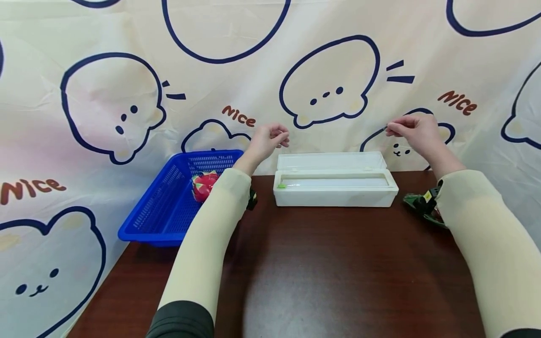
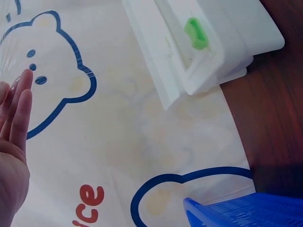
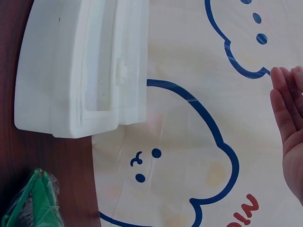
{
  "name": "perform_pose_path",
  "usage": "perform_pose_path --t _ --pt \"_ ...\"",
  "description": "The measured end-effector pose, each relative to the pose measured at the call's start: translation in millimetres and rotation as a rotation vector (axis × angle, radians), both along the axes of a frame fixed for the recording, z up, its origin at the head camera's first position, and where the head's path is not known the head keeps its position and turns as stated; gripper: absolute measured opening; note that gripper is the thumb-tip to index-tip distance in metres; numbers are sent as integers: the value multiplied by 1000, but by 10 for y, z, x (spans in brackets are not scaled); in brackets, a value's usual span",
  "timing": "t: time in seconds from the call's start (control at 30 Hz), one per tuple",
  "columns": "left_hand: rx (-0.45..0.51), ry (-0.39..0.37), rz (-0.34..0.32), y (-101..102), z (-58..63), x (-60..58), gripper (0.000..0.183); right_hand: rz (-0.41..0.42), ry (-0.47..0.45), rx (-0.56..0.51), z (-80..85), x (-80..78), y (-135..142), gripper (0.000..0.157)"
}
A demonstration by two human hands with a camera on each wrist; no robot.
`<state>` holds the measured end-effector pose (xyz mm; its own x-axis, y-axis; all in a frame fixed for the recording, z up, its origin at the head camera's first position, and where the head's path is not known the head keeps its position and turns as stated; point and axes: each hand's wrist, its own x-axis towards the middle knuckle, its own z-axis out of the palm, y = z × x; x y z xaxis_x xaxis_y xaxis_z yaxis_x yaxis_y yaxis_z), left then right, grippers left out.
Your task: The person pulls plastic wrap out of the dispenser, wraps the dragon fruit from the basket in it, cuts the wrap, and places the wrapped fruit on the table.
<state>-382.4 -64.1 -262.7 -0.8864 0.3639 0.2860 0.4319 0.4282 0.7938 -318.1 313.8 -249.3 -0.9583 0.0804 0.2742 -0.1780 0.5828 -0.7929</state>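
Note:
A white cling film box (image 1: 336,190) with a raised lid stands at the back of the table; a green slider (image 2: 196,34) sits at its left end. Above and left of it, my left hand (image 1: 267,141) pinches clear cling film (image 2: 41,79) between thumb and fingers. My right hand (image 1: 416,131) is raised above the box's right side, thumb and forefinger pinching the film too. The film is see-through, showing only as faint glints and creases, so its full outline cannot be told.
At the left, a blue basket (image 1: 158,206) contains a red and green dragon fruit (image 1: 204,185), partly behind my left sleeve. A green item in clear plastic (image 3: 40,203) lies at the right, partly under my right sleeve. A patterned cloth (image 1: 236,84) hangs behind the brown table (image 1: 338,263).

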Motion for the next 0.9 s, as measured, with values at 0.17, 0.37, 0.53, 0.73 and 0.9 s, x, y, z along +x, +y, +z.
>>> perform_pose_path --t 0.17,0.37,0.53,0.73,0.9 --pt "41 -32 24 -5 91 30 15 5 10 -40 73 26 19 30" --pt "53 -54 47 -29 172 31 15 11 -1 -59 155 42 27 31" --pt "89 -58 57 -27 258 42 18 11 6 -54 230 51 30 39" --pt "81 -14 63 -20 393 59 21 11 45 -69 351 85 20 34" --pt "96 52 61 -17 463 93 20 -7 44 -121 436 95 17 30"
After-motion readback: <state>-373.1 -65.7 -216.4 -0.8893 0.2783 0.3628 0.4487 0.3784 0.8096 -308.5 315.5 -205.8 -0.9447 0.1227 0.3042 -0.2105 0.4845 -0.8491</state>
